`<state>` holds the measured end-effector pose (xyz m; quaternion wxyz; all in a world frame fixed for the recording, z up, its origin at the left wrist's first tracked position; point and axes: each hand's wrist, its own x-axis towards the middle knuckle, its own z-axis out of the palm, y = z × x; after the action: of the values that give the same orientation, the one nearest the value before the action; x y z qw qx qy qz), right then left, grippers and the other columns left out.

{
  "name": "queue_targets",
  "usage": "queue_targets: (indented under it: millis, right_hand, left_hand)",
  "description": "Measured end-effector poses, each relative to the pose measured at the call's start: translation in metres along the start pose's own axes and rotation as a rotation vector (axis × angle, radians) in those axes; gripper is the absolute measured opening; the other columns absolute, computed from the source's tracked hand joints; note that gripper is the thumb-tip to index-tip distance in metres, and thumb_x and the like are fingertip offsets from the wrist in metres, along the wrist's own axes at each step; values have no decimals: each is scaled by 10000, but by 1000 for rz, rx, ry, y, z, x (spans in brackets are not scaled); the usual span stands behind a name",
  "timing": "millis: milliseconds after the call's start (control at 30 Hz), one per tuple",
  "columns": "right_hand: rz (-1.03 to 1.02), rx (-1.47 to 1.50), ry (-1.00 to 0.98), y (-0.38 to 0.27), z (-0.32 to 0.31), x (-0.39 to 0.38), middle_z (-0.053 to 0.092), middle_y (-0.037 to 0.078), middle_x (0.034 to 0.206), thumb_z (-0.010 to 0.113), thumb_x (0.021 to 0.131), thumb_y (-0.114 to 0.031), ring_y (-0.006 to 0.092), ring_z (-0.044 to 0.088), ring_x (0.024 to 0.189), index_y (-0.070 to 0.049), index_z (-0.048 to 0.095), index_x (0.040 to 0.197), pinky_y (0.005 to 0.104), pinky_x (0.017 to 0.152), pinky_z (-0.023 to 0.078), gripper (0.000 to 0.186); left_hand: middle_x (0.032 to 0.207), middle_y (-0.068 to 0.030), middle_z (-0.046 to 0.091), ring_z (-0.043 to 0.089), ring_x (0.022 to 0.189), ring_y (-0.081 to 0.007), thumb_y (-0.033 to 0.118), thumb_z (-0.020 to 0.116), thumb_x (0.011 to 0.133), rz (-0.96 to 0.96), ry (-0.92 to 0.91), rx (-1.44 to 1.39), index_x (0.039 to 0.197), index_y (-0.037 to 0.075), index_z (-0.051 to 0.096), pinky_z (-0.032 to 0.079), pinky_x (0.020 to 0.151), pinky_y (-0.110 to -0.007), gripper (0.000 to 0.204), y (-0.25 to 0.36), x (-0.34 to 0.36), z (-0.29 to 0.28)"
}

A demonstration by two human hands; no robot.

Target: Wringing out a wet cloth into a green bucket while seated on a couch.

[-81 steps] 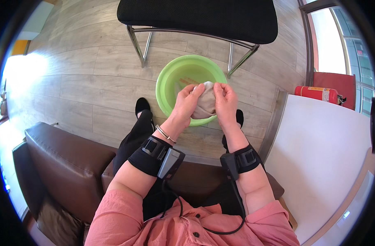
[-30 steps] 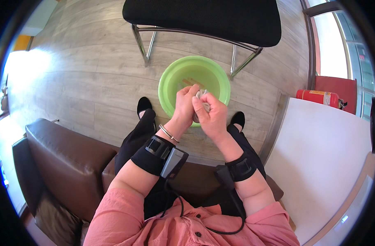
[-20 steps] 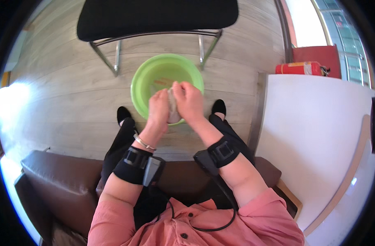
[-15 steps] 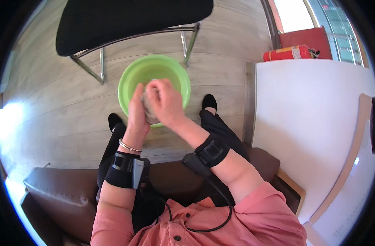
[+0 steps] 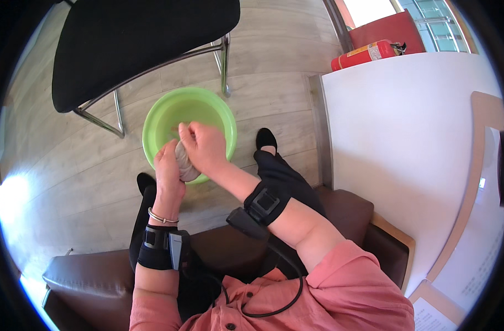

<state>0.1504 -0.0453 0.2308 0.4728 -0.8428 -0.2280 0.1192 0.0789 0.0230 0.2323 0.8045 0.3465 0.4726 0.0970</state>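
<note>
At the lower left a brown leather sofa (image 5: pixel 89 276) runs along behind the legs, and above it a black-seated chair (image 5: pixel 141 49) stands on tubular metal legs. Next comes the left black shoe (image 5: pixel 146 182) on the wood-plank floor (image 5: pixel 70 182). The left hand (image 5: pixel 168 168), a silver bangle (image 5: pixel 162 217) at its wrist, is curled, its fingers bent around the near-left side of a bunched grey cloth (image 5: pixel 185 164). That cloth sits between both hands, over the near part of a light green plastic basin (image 5: pixel 147 135) (whether it touches the rim, I cannot tell). The right hand (image 5: pixel 206 146) is mostly closed, gripping the cloth from the upper right, though its palm is hidden. Farther right are the other black shoe (image 5: pixel 266 138), a red fire extinguisher (image 5: pixel 362 55) lying on its side and, nearer, a white tabletop (image 5: pixel 401 127).
</note>
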Motion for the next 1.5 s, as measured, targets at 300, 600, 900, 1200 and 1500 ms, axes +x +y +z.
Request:
queue_targets:
  millis: [300, 600, 900, 1200, 1500]
  right_hand:
    - [-256, 72, 54, -7, 1, -11, 512, 129, 542, 549, 824, -188, 300, 499, 475, -25, 497, 599, 366, 435, 374, 282]
    - [-314, 178, 17, -42, 13, -23, 474, 131, 525, 547, 835, -197, 294, 470, 472, -22, 475, 587, 355, 443, 360, 312]
    - [90, 221, -161, -9, 6, 0, 571, 108, 697, 528, 866, -289, 211, 545, 584, -37, 550, 785, 310, 530, 418, 266]
    - [152, 521, -76, 4, -7, 20, 595, 29, 854, 464, 903, -291, 122, 533, 679, -15, 523, 1069, 249, 617, 419, 327]
    - [591, 1472, -473, -5, -24, 29, 439, 163, 1254, 197, 894, -564, 264, 433, 1113, 0, 331, 1299, 373, 980, 299, 707]
  left_hand:
    - [799, -49, 584, 559, 692, -132, 159, 434, 887, -28, 7, -30, 939, -19, 561, 461, 608, -254, 224, -13, -4, 4]
    - [792, -60, 577, 559, 706, -141, 145, 437, 884, 39, -23, -50, 882, -2, 564, 461, 600, -255, 194, -3, 2, -20]
    - [952, -75, 594, 588, 832, -146, 175, 403, 908, -28, -60, -78, 1013, -17, 546, 481, 724, -268, 262, 8, 8, -16]
    - [1050, -103, 587, 581, 934, -206, 215, 348, 916, -2, -59, -329, 1084, 1, 506, 462, 834, -326, 314, 12, 23, -30]
    - [1035, -99, 587, 587, 918, -205, 232, 359, 915, 22, -14, -331, 1068, 0, 508, 474, 811, -334, 315, 10, 25, -31]
